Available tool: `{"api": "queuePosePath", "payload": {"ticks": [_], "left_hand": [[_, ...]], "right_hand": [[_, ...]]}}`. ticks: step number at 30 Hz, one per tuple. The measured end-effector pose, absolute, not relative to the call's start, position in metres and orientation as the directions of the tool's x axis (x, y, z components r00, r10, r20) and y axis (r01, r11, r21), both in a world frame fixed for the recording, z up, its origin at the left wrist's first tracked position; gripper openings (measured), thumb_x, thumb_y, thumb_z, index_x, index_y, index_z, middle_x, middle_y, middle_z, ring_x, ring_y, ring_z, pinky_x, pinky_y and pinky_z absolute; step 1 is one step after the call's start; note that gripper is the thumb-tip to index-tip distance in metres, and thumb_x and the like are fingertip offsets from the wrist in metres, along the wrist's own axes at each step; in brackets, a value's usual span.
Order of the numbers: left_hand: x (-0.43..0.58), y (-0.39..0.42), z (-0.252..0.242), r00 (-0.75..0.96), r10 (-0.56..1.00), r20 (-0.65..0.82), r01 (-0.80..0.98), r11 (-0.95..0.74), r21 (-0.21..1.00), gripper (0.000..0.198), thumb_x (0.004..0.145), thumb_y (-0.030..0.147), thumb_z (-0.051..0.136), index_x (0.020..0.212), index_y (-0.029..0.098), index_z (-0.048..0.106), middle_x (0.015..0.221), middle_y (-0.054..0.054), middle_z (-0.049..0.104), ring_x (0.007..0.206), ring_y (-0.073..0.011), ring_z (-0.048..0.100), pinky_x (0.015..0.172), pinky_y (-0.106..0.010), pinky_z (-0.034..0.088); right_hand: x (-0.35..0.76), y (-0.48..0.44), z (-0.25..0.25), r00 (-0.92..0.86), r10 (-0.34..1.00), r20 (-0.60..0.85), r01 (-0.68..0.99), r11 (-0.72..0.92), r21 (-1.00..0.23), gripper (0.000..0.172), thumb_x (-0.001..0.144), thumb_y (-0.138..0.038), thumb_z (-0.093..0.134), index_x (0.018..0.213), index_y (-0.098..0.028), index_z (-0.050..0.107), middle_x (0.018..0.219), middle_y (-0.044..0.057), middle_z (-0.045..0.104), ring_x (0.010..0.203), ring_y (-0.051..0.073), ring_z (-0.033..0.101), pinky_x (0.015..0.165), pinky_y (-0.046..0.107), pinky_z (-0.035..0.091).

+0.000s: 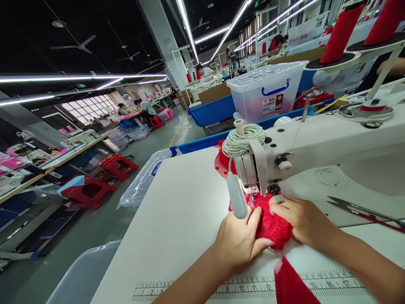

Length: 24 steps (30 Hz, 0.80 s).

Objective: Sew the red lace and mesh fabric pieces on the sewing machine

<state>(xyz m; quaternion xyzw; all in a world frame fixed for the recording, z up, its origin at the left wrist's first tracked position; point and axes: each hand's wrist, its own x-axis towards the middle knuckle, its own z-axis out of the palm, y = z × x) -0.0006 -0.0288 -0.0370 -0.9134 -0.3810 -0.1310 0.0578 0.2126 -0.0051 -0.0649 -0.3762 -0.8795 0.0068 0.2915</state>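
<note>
Printed ruler strip (240, 289) on white table (177, 211) edge. Red lace fabric (274, 226) bunched under white sewing machine (332, 139) needle. Left hand (238, 240), right hand (303, 219): each grip closed on it. Likely light, floppy, snag-prone: hold by edges.

Head view, forward-down, close over table (177, 219).

left hand (240, 241) and right hand (304, 220) — bare, forearms (193, 280) bare too

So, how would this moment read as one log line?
sewing machine on white table | left hand pinches red lace fabric | right hand rests on it | scissors lie at right
</note>
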Motion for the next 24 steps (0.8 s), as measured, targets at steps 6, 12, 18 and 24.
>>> {"api": "queuePosePath", "payload": {"ticks": [6,12,18,24], "left_hand": [[-0.0011,-0.0308,-0.0431,0.683,0.623,0.381,0.690,-0.721,-0.058,0.079,0.096,0.066,0.012,0.120,0.009,0.062,0.114,-0.019,0.063,0.093,-0.0292,0.063,0.069,-0.040,0.057],[-0.0001,-0.0347,-0.0436,0.669,0.593,0.447,0.703,-0.700,-0.123,0.083,0.092,0.073,0.020,0.116,0.007,0.065,0.106,-0.019,0.067,0.084,-0.0288,0.064,0.065,-0.040,0.056],[-0.0014,-0.0343,-0.0435,0.670,0.595,0.444,0.708,-0.692,-0.140,0.083,0.091,0.073,0.019,0.116,0.009,0.065,0.104,-0.019,0.066,0.082,-0.0278,0.065,0.061,-0.037,0.054],[-0.0020,-0.0349,-0.0443,0.667,0.594,0.449,0.711,-0.687,-0.147,0.080,0.093,0.071,0.018,0.119,0.011,0.064,0.098,-0.017,0.067,0.085,-0.0280,0.064,0.066,-0.037,0.053]], "right_hand": [[0.2120,-0.0055,-0.0640,-0.538,0.678,0.501,0.663,0.707,-0.245,0.027,0.069,0.004,0.040,0.072,-0.021,0.050,0.074,0.002,0.058,0.067,0.017,0.048,0.055,0.028,0.030],[0.2118,-0.0057,-0.0585,-0.562,0.644,0.519,0.654,0.730,-0.199,0.026,0.067,0.004,0.039,0.069,-0.021,0.047,0.070,0.002,0.056,0.065,0.017,0.048,0.054,0.027,0.029],[0.2108,-0.0054,-0.0599,-0.536,0.651,0.538,0.672,0.715,-0.196,0.030,0.060,0.007,0.038,0.069,-0.021,0.045,0.070,0.001,0.056,0.064,0.017,0.048,0.054,0.027,0.029],[0.2103,-0.0050,-0.0578,-0.519,0.643,0.564,0.682,0.709,-0.180,0.031,0.056,0.006,0.038,0.068,-0.021,0.045,0.068,0.000,0.054,0.062,0.016,0.047,0.052,0.027,0.027]]}}
